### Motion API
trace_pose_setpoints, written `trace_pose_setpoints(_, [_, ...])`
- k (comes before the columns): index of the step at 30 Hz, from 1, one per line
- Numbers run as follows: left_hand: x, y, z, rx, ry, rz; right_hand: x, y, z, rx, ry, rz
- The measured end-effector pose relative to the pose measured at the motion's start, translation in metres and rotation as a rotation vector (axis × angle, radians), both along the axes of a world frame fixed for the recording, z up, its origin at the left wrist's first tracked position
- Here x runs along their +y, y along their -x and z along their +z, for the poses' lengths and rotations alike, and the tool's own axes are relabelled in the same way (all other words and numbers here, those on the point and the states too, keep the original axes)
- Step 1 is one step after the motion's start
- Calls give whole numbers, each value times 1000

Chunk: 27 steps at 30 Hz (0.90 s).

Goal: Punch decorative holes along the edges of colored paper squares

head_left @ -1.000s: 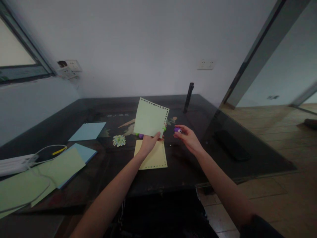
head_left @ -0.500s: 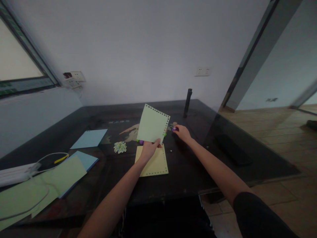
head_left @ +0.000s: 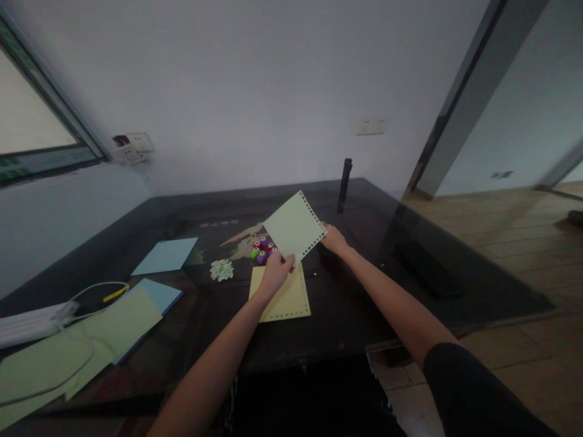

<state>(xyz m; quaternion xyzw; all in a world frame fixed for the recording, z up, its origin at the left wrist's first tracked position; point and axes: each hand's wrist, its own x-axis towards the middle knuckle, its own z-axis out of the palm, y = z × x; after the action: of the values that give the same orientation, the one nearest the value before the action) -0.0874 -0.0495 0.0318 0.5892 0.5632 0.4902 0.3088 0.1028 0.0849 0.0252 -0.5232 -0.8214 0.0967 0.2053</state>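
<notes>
Seen from the head camera: the left hand (head_left: pixel 276 270) pinches the lower corner of a pale green sheet (head_left: pixel 295 227) (holes punched along its edges), held tilted above a dark desk (head_left: pixel 346 303). The right hand (head_left: pixel 334 238) touches the sheet's far edge; its grip is hidden. A yellow sheet (head_left: pixel 282 294) lies beneath, small colourful punches (head_left: pixel 263 250) just beyond.

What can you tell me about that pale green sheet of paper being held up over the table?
The pale green sheet is a thin square of plain paper, unmarked on the side that shows. A row of small punched holes runs along its upper right and lower right edges. It is held above the dark table, turned so that it reads as a diamond. The left hand pinches its lower corner, and the right hand meets its right corner. It partly hides a yellow sheet lying flat below, and small coloured punches sit just to its left.
</notes>
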Motion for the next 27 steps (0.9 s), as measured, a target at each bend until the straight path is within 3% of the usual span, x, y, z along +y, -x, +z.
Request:
trace_pose_setpoints(4, [0, 0, 0, -49, 10, -15, -15, -17, 7, 269, -59, -140])
trace_pose_setpoints(8, [-4, -5, 3, -117, 91, -98, -41, -35, 12, 798, 258, -95])
trace_pose_setpoints(10, [-6, -7, 4, -94, 117, -159, -54, -40, 12, 963, 401, -40])
trace_pose_setpoints(13, [-6, -8, 1, -25, 124, -231, -67, -43, 12, 1035, 462, 19])
trace_pose_setpoints(17, [-4, -5, -5, -2, 95, -264, -73, -44, 11, 1070, 423, 2])
trace_pose_setpoints(27, [-1, -5, -5, -162, -91, -117, -83, -48, 18, 1068, 349, -34])
